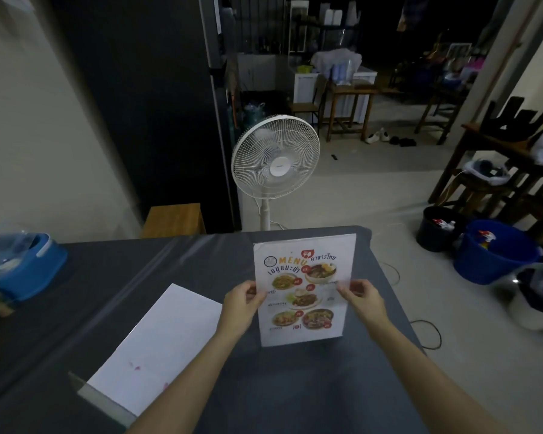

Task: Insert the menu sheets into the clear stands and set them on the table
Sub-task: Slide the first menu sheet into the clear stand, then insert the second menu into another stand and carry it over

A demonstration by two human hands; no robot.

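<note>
Counts of what is seen on and around the table

Two hands are counted, the left hand and the right hand. Two clear stands are seen: an upright stand at 12 o'clock and a flat-lying stand at 9 o'clock from it. One printed menu sheet is counted, five dish photos being shown on it. One fan is seen at 12 o'clock, and two buckets at 3 o'clock: a black bucket and a blue bucket.
</note>
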